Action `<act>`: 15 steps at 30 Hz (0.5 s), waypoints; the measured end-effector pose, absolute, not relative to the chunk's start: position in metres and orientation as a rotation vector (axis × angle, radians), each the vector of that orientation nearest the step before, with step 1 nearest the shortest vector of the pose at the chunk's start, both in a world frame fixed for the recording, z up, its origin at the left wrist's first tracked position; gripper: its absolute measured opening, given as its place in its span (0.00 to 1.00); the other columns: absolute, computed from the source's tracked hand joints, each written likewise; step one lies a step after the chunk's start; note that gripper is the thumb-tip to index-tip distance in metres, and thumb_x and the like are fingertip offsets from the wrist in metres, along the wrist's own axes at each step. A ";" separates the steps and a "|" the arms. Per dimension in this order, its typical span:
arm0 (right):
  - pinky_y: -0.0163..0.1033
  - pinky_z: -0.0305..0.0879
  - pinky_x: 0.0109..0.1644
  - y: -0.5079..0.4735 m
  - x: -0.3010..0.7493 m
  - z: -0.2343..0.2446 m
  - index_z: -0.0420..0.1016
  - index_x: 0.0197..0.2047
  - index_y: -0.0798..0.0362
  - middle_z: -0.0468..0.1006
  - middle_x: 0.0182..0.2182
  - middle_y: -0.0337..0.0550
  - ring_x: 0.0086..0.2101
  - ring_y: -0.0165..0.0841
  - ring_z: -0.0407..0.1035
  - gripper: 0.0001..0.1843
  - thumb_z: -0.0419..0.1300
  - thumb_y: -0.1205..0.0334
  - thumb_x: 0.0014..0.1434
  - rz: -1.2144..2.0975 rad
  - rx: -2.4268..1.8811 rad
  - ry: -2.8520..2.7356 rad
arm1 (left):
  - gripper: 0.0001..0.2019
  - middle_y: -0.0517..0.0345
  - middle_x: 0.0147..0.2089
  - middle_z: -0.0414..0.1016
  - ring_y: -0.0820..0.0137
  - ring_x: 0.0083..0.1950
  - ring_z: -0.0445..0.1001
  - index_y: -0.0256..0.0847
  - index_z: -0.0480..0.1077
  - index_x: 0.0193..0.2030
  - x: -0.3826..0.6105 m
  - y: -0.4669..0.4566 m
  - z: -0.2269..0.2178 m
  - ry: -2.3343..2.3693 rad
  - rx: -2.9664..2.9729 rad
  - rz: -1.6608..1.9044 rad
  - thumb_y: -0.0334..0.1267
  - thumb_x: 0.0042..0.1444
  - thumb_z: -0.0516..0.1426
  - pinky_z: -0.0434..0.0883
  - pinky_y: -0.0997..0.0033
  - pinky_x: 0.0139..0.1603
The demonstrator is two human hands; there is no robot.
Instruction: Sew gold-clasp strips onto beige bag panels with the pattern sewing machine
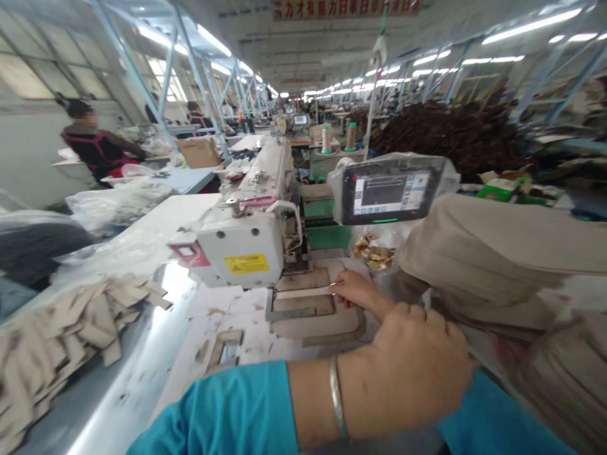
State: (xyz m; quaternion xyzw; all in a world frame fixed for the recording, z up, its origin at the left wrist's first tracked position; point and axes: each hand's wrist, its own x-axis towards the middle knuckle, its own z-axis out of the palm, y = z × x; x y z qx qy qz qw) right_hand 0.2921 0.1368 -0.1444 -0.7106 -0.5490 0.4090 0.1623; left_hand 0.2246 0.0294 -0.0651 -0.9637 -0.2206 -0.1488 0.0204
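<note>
A white sewing machine (pixel 246 240) stands on the white table (pixel 156 221) before me. Under its head lies a metal clamp frame (pixel 303 309) with a beige fabric piece (pixel 308 278) in it. My right hand (pixel 358 294) reaches to the frame's right side, its fingertips pinched together on the edge of the beige piece. My left hand (pixel 412 366), with a metal bangle on the wrist and a blue sleeve, crosses the foreground over my right forearm. Its fingers are curled under, and what lies beneath them is hidden.
A tall stack of beige fabric (pixel 497 253) fills the right side. Loose beige cut pieces (pixel 71 335) are heaped at the left. A plastic-wrapped control screen (pixel 391 189) hangs above a bag of gold-coloured parts (pixel 374 253). A person (pixel 90 145) works at a far-left table.
</note>
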 end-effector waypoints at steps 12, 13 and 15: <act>0.27 0.54 0.16 0.152 0.286 -0.170 0.67 0.30 0.54 0.71 0.15 0.33 0.13 0.23 0.63 0.07 0.58 0.66 0.61 1.319 -1.985 -1.527 | 0.25 0.42 0.67 0.64 0.51 0.65 0.62 0.29 0.62 0.63 0.050 0.059 -0.171 -1.792 -2.606 -0.327 0.43 0.64 0.55 0.64 0.50 0.64; 0.27 0.54 0.16 0.152 0.285 -0.170 0.66 0.30 0.54 0.71 0.15 0.33 0.13 0.23 0.63 0.08 0.58 0.66 0.62 1.320 -1.987 -1.520 | 0.25 0.43 0.67 0.64 0.51 0.64 0.62 0.30 0.62 0.63 0.048 0.064 -0.171 -1.783 -2.588 -0.308 0.44 0.64 0.55 0.64 0.50 0.63; 0.27 0.55 0.16 0.151 0.284 -0.169 0.66 0.30 0.53 0.70 0.15 0.33 0.13 0.23 0.63 0.09 0.57 0.67 0.63 1.326 -1.989 -1.509 | 0.25 0.45 0.65 0.66 0.52 0.60 0.65 0.31 0.63 0.61 0.048 0.070 -0.169 -1.766 -2.571 -0.285 0.46 0.64 0.54 0.66 0.51 0.59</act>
